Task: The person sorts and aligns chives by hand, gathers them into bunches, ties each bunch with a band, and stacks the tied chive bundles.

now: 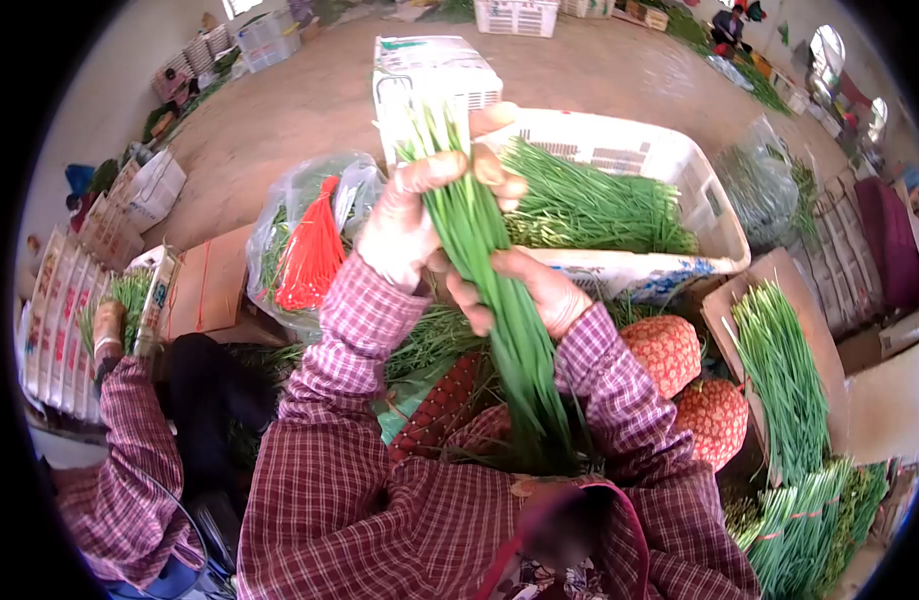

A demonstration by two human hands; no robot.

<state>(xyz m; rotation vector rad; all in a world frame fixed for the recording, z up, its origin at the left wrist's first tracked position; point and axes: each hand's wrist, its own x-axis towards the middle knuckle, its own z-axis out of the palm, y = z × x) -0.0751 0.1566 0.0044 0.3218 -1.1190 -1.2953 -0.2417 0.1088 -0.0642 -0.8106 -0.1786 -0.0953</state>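
Note:
A long bunch of green stalks point(484, 250) with pale ends at the top stands upright before my chest. My left hand point(409, 215) is closed round its upper part, just under the pale ends. Lower down, my right hand point(539, 290) grips the bunch from the right side, fingers wrapped round the stalks. The leafy lower end hangs toward my lap. Behind the bunch, a white plastic crate point(669, 150) holds a pile of similar stalks point(589, 205). Red ties point(312, 255) lie on a clear plastic bag left of my left hand.
A cardboard piece point(209, 285) lies left, beside a co-worker's gloved hand point(109, 325) at more stalks. Loose stalks point(779, 370) rest on cardboard at the right, above tied bundles point(799, 525). A closed white crate point(434, 65) stands ahead. Other people sit by the far walls.

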